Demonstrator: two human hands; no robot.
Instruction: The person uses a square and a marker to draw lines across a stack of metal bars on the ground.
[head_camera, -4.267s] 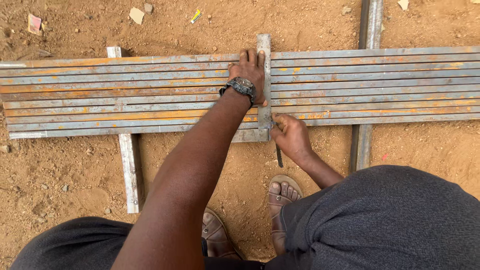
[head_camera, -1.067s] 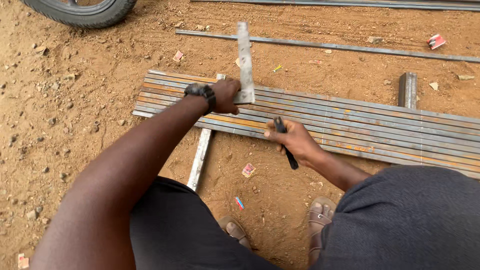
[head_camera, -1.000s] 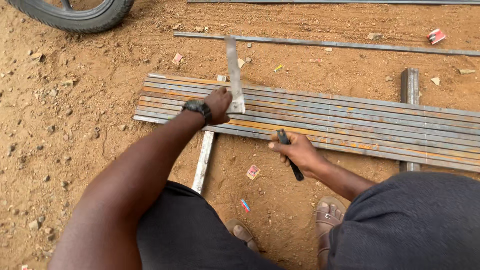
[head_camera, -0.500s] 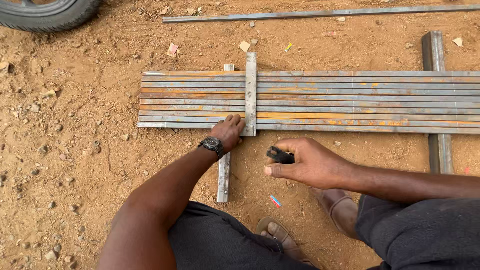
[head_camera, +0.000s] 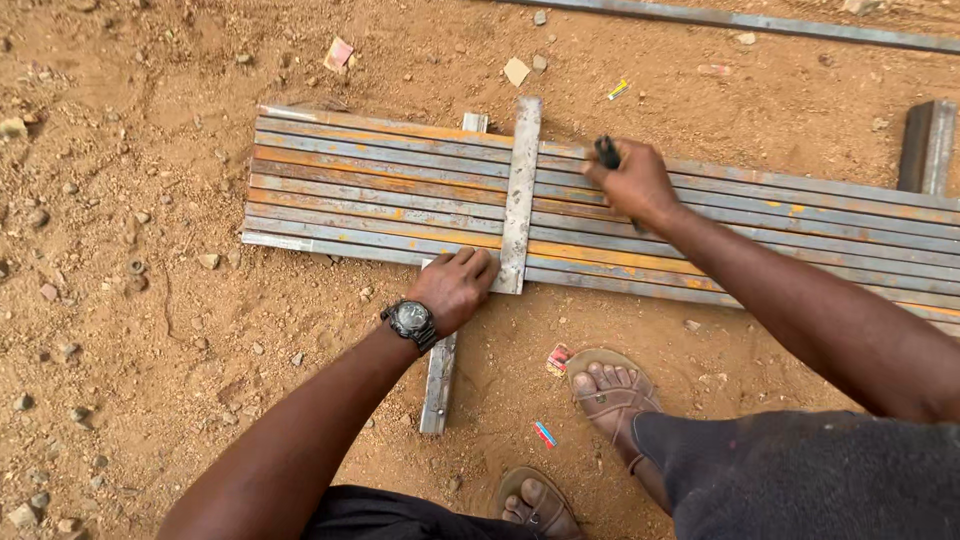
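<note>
Ground: bare reddish dirt (head_camera: 120, 330), gritty, scattered with small stones and scraps. Left hand (head_camera: 452, 288), black wristwatch (head_camera: 411, 321) on the wrist, presses fingers-curled on the near end of a flat grey metal strip (head_camera: 520, 190); palm down, nothing gripped. The strip lies crosswise over a row of long steel bars (head_camera: 380, 195), rust-streaked, laid side by side. Right hand (head_camera: 632, 183) is closed around a short dark marking tool (head_camera: 606, 152), resting on the bars just right of the strip, near its far end. Under the bars, a grey support bar (head_camera: 439, 380) runs toward the sandalled feet (head_camera: 605, 390). Another steel section (head_camera: 925, 145) lies far right.
</note>
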